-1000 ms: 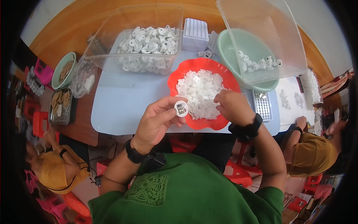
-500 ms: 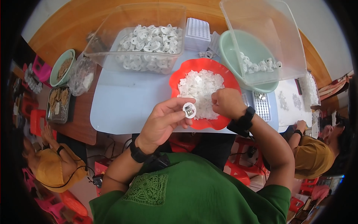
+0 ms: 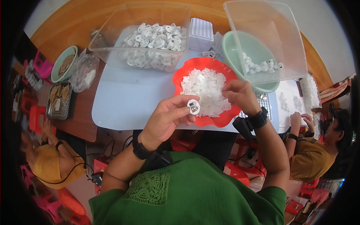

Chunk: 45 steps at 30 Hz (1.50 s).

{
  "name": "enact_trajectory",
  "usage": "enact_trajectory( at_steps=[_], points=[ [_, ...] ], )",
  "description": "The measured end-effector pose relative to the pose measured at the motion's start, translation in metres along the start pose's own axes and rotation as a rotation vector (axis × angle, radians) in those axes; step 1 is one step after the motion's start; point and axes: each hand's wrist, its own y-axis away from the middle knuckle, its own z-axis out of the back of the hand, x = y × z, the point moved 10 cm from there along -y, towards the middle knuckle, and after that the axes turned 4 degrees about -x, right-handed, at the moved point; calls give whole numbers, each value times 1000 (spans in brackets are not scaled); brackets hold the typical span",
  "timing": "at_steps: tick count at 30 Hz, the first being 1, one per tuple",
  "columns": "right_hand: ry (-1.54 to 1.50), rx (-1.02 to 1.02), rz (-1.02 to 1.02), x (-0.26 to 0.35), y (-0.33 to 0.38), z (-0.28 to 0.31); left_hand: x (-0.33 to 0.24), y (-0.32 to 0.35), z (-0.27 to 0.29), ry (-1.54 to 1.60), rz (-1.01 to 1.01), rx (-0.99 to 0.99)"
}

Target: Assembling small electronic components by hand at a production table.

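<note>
Left hand: left hand point(image 3: 168, 116) is raised in front of the chest, just over the near edge of the desk point(image 3: 127, 97); its fingers point(image 3: 179, 102) are curled and pinched round a small white round disc part point(image 3: 193, 107), face up toward the camera.
Disc part: held in air, just beside the near-left rim of the red bowl point(image 3: 180, 77); a dark and metallic inset shows at its centre, detail too small to read.
Right hand: right hand point(image 3: 240, 95) rests on the right side of the heap of translucent white pieces point(image 3: 204, 88) in the red bowl; fingers bent down into the heap. Whether they have closed on a piece I cannot tell.
Change noted: over the last second the left hand has carried the disc a little up and rightward, closer to the bowl, and turned it more squarely face up; the right hand has stayed in the bowl, shifting slightly across the heap.
Reading: judged as the disc being presented while the other hand sorts out one white piece to go with it; the two are not yet together.
Surroundings: clear plastic bin point(image 3: 112, 41) of white round parts behind the bowl, pale green basin point(image 3: 230, 48) with a few more under a tilted clear tub point(image 3: 270, 33).
Others: a person in yellow at either side, hands apart from this work.
</note>
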Motion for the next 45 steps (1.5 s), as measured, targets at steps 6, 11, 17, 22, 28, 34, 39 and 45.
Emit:
enact_trajectory(
  at_steps=[6, 11, 17, 22, 28, 34, 39, 45],
  points=[
    [-61, 11, 72, 2, -6, 0, 0, -1, 3, -6, -1, 0],
    [-157, 43, 85, 0, -6, -1, 0, -4, -2, -2, -7, 3],
    [65, 30, 94, 9, -4, -1, -2, -16, -14, -37, -8, 31],
    [241, -10, 100, 23, 5, 3, 3, -18, -12, -36, -3, 44],
    [-142, -10, 94, 27, 20, 7, 7, -18, -15, -28, 22, 50],
    [-323, -105, 187, 56, 56, 0, 10, -15, -27, -39, 43, 89],
    [-40, -292, 484, 68, 78, -12, 11, -12, -38, -6, 1, 155],
    [98, -270, 634, 90, 95, -25, 16, -10, -36, 16, 8, 161]
  ],
)
